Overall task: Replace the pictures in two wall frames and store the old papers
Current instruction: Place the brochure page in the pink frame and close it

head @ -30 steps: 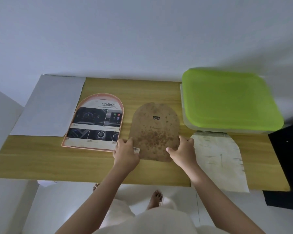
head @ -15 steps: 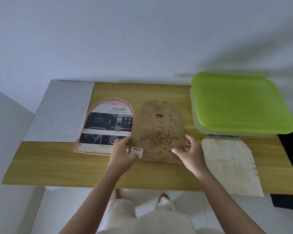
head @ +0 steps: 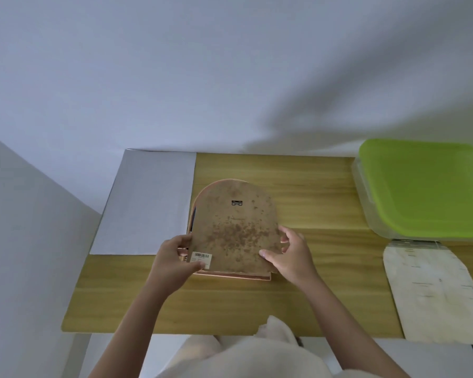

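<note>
Backing board over pink frame, left hand and right hand grips clamped on its bottom corners

Brown-speckled backing board, pink frame, lime-green lid, yellow-wood table.

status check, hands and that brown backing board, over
Left hand and right hand both gripping backing board by its lower corners. Board over pink arched frame, not seated flush. Nothing in the way.
</note>
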